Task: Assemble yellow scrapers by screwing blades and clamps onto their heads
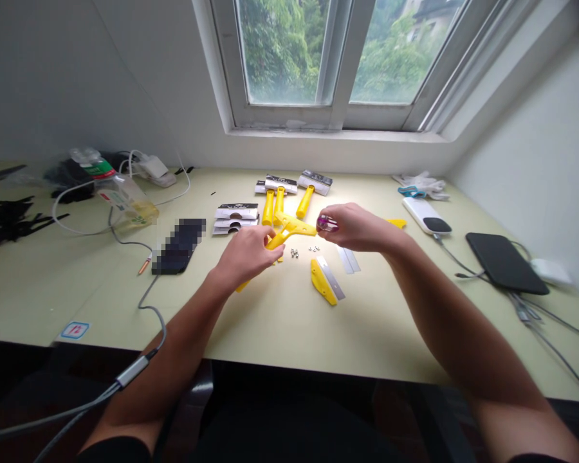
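My left hand (245,253) is closed around the handle of a yellow scraper (296,226), whose wide head points up and to the right. My right hand (359,225) is closed on a screwdriver with a clear purple handle (325,222), right beside the scraper head; its tip is hidden. Below the hands lie small screws (294,253) and small nuts (314,249) in two groups. Nearer to me, a metal blade (330,278) rests against a yellow clamp plate (320,283). More bare blades (350,260) lie under my right wrist.
Yellow scrapers with printed sleeves (307,200) lie at the back, with stacked sleeves (235,218) left of them. A phone (181,247), a bottle (132,199) and cables are on the left. A white power bank (427,215) and a black device (506,262) lie right.
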{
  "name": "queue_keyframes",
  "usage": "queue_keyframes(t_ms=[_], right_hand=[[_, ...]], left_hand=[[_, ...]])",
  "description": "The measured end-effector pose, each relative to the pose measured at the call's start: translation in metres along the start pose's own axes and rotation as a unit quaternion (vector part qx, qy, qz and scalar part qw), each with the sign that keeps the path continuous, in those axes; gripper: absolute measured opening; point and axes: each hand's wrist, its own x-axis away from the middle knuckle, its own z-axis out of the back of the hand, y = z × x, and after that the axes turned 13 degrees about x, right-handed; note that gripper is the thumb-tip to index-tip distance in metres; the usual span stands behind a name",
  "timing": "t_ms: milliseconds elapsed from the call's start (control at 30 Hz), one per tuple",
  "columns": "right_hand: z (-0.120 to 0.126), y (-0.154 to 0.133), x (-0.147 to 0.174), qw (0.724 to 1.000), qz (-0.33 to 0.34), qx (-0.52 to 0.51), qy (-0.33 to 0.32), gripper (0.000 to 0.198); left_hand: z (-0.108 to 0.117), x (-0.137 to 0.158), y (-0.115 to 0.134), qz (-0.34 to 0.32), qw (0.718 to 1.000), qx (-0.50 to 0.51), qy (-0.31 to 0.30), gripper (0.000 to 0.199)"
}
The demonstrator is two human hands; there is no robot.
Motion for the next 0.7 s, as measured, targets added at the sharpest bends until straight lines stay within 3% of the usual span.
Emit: queue_keyframes(t_ms=[133,300,400,533,700], right_hand=[[-0.007,0.000,-0.005,1.000,-0.015,0.011,0.013,0.011],[-0.012,0.011,-0.010,0.997,-0.073,-0.009,-0.016,0.013],[-0.014,0.021,-0.011,0.991,-0.084,0.001,-0.106,0.015],[-0.015,0.031,-0.008,0.961,-0.076,0.010,-0.265,0.016],[-0.015,0.027,0.001,0.931,-0.060,-0.001,-0.360,0.014]], left_hand=[[0.002,-0.001,-0.002,-0.002,1.000,-0.026,-0.014,0.025],[0.005,-0.006,-0.011,0.033,0.997,-0.061,0.028,0.027],[0.008,-0.008,-0.018,0.053,0.995,-0.066,0.052,0.028],[0.008,-0.009,-0.020,0.052,0.995,-0.059,0.067,0.030],[0.008,-0.010,-0.019,0.057,0.995,-0.059,0.064,0.031]])
